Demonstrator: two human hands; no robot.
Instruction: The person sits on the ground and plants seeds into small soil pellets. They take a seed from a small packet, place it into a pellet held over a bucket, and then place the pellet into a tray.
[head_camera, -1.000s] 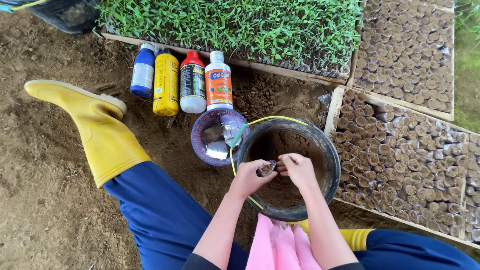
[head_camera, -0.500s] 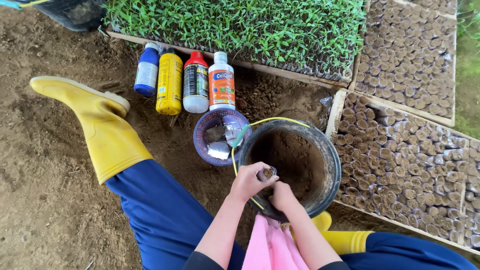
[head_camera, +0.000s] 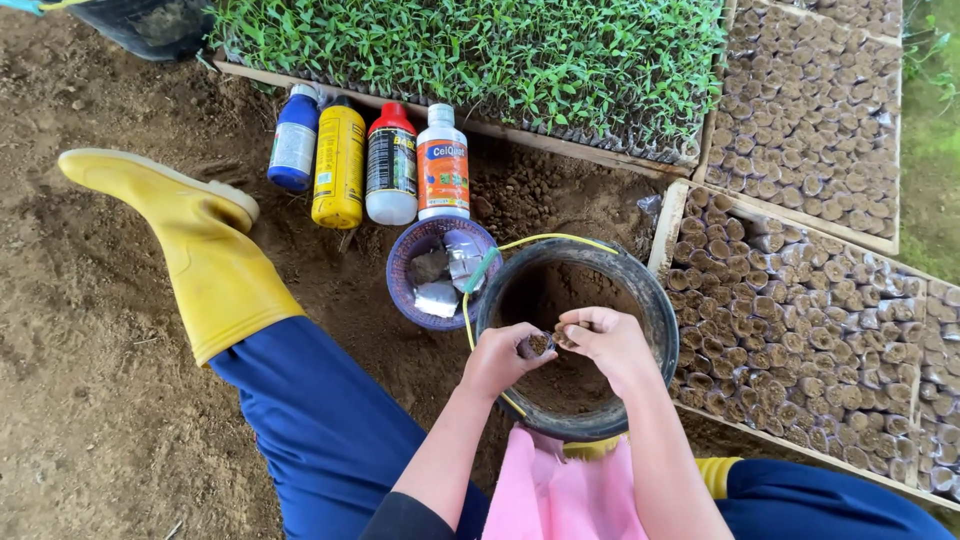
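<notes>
My left hand (head_camera: 496, 358) holds a small clear plastic seedling bag (head_camera: 535, 345) partly filled with soil, above the near rim of a black bucket (head_camera: 660, 310). My right hand (head_camera: 607, 340) is right beside the bag with its fingers bunched at the bag's mouth, holding a pinch of soil. The bucket holds loose brown soil (head_camera: 560, 380) and has a yellow wire handle (head_camera: 545, 240).
A purple basket (head_camera: 400, 290) with foil packets sits left of the bucket. Several bottles (head_camera: 368, 165) lie behind it. Green seedlings (head_camera: 470, 50) fill a tray at the back; wooden frames of soil-filled bags (head_camera: 800, 310) lie to the right. My yellow boot (head_camera: 190, 250) stretches left.
My right hand rose out of the bucket's near side and came back to the mouth of the bag. The left hand and the bag stayed put.
</notes>
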